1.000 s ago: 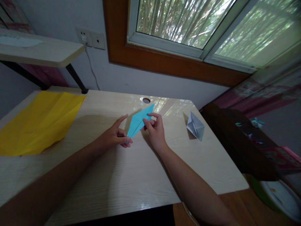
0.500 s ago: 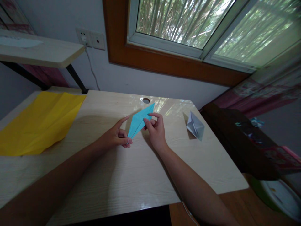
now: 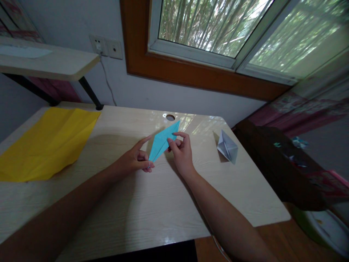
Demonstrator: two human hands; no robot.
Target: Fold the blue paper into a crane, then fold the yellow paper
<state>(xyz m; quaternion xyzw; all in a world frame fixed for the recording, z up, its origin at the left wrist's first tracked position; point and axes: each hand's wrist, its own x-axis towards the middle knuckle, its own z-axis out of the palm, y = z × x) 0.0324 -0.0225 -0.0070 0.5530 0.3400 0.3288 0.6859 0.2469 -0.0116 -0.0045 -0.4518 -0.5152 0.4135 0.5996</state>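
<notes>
Pinching folded blue paper [image 3: 162, 141] — left grip [image 3: 139, 159] hiding its near tip, right grip [image 3: 182, 153] mid-edge

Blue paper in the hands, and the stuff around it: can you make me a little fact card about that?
Blue paper: folded, with pointed ends
Left hand: pinches its lower tip
Right hand: holds its right edge
Yellow sheet: on the table, to the left
Grey folded paper: on the table, to the right
Round hole: near the table's far edge
</notes>
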